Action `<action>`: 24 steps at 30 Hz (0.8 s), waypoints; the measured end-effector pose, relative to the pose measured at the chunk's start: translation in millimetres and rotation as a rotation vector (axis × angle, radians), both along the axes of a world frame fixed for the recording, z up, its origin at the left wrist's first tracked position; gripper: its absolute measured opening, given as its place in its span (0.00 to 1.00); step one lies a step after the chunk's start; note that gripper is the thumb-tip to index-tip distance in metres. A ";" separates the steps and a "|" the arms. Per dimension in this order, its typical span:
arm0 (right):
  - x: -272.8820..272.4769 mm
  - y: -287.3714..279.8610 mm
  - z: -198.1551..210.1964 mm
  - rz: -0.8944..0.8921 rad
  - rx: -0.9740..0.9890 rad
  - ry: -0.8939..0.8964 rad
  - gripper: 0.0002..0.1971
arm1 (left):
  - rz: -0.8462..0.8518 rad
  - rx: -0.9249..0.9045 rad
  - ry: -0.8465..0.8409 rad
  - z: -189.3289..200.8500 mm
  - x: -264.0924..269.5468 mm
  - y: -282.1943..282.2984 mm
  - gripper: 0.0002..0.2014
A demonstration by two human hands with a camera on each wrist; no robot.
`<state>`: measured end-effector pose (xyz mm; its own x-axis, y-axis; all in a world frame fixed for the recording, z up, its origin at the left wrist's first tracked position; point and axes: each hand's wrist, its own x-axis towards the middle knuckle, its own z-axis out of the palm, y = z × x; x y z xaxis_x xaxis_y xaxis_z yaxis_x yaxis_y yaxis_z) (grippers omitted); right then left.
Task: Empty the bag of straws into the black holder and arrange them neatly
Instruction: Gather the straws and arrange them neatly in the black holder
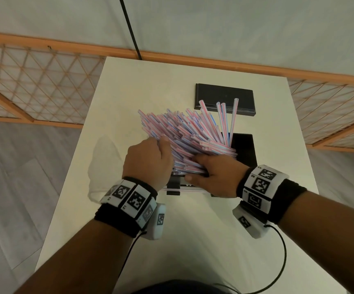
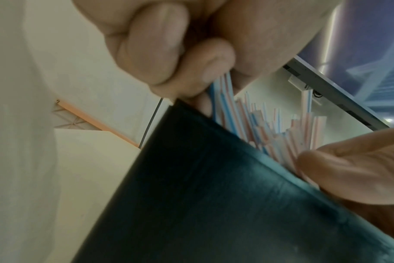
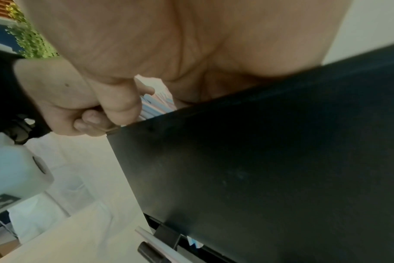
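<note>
Dozens of striped straws [image 1: 184, 134] fan out of the black holder [image 1: 245, 149] in the head view, leaning up and to the left in a loose sheaf, with a few standing nearly upright at the right end; the holder sits on the white tabletop [image 1: 129, 85] with its flat black lid [image 1: 224, 98] lying apart behind it and the emptied clear bag [image 1: 103, 166] slumped to the left. The left hand [image 1: 148, 160] has its fingers curled round the near part of the sheaf, and the right hand [image 1: 212, 177] lies flatter against the lower ends, fingers fairly straight. One stray straw [image 1: 184, 189] lies along the holder's near foot. My worry is that the sheaf is so splayed that a push from either side could tip straws over the rim onto the tabletop, or kink the thin tubes. From the left wrist, curled fingers [image 2: 151, 46] pinch several blue- and pink-striped straws [image 2: 223, 99] just above the holder's dark wall [image 2: 214, 195]; the ends stand at uneven heights. From the right wrist, the palm [image 3: 169, 44] rests on the holder's top edge [image 3: 259, 99], straws barely showing behind it, so I cannot tell there how far those fingers bend.
</note>
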<state>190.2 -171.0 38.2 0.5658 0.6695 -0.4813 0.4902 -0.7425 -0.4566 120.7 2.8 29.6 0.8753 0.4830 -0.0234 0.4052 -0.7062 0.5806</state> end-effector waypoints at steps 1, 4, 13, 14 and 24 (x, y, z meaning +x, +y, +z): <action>-0.3 1.0 -0.6 -0.002 -0.002 0.008 0.28 | -0.015 0.016 -0.002 1.8 0.6 -0.7 0.25; -0.9 2.0 -2.8 0.020 0.027 -0.021 0.26 | 0.017 -0.023 -0.044 7.4 2.0 -3.5 0.26; -8.4 -5.1 -5.8 -0.008 0.109 -0.139 0.20 | 0.052 0.038 -0.029 9.8 -11.8 -10.6 0.24; -9.1 -6.4 -6.0 -0.007 0.107 -0.139 0.19 | 0.105 -0.059 -0.096 6.5 -11.7 -9.4 0.25; -10.0 -41.8 7.9 -0.138 0.122 -0.345 0.13 | 0.250 -0.732 0.000 3.1 1.3 -17.6 0.13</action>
